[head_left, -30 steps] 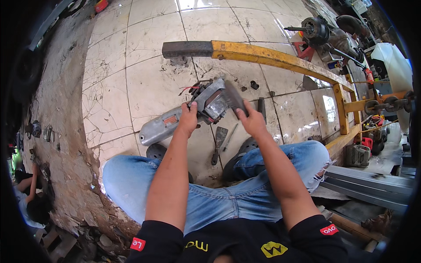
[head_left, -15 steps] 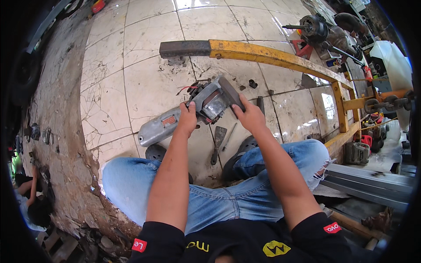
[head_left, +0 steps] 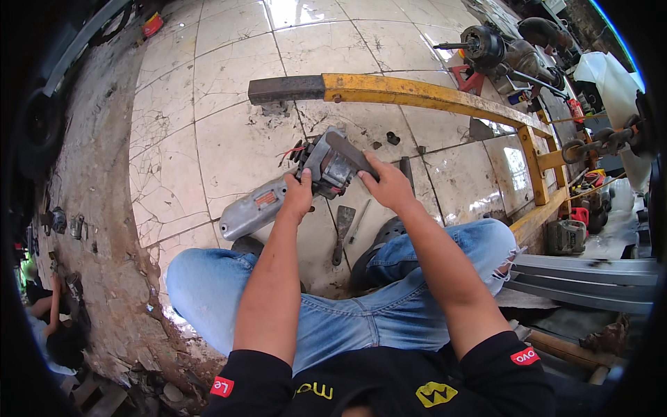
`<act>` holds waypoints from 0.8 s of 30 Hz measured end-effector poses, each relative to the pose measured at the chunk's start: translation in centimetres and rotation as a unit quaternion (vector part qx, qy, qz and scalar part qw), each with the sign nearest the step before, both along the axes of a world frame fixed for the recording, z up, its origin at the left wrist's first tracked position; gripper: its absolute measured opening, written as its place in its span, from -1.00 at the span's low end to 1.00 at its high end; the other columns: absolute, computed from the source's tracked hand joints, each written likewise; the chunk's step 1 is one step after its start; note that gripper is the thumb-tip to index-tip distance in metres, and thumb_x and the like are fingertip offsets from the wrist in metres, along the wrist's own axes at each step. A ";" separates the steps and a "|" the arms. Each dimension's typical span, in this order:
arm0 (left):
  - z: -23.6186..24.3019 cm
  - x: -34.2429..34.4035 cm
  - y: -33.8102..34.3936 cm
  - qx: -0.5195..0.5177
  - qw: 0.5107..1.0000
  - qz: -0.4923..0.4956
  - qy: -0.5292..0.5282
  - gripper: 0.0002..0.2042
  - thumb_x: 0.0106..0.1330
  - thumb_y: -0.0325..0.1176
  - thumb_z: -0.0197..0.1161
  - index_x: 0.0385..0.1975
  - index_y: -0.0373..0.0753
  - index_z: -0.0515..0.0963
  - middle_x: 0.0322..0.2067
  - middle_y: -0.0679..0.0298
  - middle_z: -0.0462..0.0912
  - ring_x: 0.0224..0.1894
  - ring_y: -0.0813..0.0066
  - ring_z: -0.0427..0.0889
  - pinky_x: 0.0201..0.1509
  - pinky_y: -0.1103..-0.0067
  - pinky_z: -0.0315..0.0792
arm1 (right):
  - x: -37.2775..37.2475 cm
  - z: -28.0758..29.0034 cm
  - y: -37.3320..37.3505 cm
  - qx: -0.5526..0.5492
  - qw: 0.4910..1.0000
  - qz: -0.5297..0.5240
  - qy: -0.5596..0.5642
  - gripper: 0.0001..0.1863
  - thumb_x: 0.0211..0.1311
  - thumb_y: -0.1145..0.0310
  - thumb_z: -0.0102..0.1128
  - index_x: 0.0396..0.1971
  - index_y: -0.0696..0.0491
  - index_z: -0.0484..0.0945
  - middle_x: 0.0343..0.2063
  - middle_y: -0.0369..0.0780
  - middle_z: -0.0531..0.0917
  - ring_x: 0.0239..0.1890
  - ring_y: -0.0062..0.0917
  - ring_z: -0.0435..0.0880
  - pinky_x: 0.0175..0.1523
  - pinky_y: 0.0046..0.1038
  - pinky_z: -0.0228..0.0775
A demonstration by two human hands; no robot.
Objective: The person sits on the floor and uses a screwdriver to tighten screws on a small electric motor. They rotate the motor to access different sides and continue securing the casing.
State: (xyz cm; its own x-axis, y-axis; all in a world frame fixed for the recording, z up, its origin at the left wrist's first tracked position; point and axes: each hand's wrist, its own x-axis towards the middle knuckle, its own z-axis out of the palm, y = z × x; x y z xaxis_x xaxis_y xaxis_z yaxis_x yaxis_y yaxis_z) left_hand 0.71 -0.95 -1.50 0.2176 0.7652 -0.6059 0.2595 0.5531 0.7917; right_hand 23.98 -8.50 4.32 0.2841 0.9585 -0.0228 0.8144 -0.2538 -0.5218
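Observation:
A long grey metal machine housing with a red-and-white label lies slanted on the tiles before me. My left hand grips it near its middle. At its far end is an opened, dirty mechanism with a red wire sticking out at the left. My right hand is closed on the near end of a brown rectangular block, whose far end lies over the top of the mechanism. Between my feet and the housing are a scraper and a thin metal rod. A dark bar-like tool lies beside my right hand.
Beyond the housing, a yellow steel frame arm with a dark end crosses the tiled floor. A chain hangs at the right. Greasy machine parts stand at the back right, silver metal profiles beside my right knee. Another person is far left.
My right hand has drawn the brown block leftward, from the mechanism's right edge to across its top. The left hand keeps its grip on the housing. The whole view has shifted slightly.

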 end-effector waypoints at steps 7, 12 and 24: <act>-2.6 0.6 -0.2 0.142 0.985 -0.040 0.085 -0.36 0.52 0.17 -0.06 0.17 -0.38 0.14 -0.03 -0.21 0.53 -0.05 0.05 0.60 -0.10 0.28 0.57 | -0.5 2.1 -3.1 -0.009 0.996 -0.005 0.089 -0.33 0.29 0.09 0.18 0.40 -0.19 0.31 -0.10 0.10 0.68 -0.05 0.08 0.65 0.04 -0.13 0.49; -1.7 1.1 -0.5 0.137 0.985 -0.030 0.099 -0.42 0.54 0.12 -0.09 0.10 -0.39 0.18 -0.05 -0.26 0.55 -0.01 -0.04 0.57 0.10 0.28 0.42 | -2.2 3.6 -4.9 -0.062 0.993 0.103 -0.015 -0.34 0.29 0.10 0.20 0.41 -0.33 0.30 -0.28 -0.07 0.67 -0.22 -0.04 0.68 -0.11 -0.14 0.52; 0.2 1.6 -1.1 0.111 0.991 -0.012 0.069 -0.45 0.55 0.13 -0.13 0.09 -0.36 0.23 -0.04 -0.31 0.57 0.09 -0.28 0.55 0.17 0.18 0.36 | -1.8 2.3 -2.4 -0.034 0.986 0.138 -0.087 -0.34 0.31 0.16 0.21 0.40 -0.52 0.27 -0.31 -0.18 0.59 -0.29 -0.15 0.67 -0.22 -0.13 0.51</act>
State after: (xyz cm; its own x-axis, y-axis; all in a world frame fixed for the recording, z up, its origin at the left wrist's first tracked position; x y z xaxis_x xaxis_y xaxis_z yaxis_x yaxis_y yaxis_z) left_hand 2.30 -2.02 -1.32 0.1643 0.8786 -0.4484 0.3858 0.3611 0.8490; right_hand 22.22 -10.86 6.62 0.0184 0.9978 -0.0637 0.9329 -0.0401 -0.3580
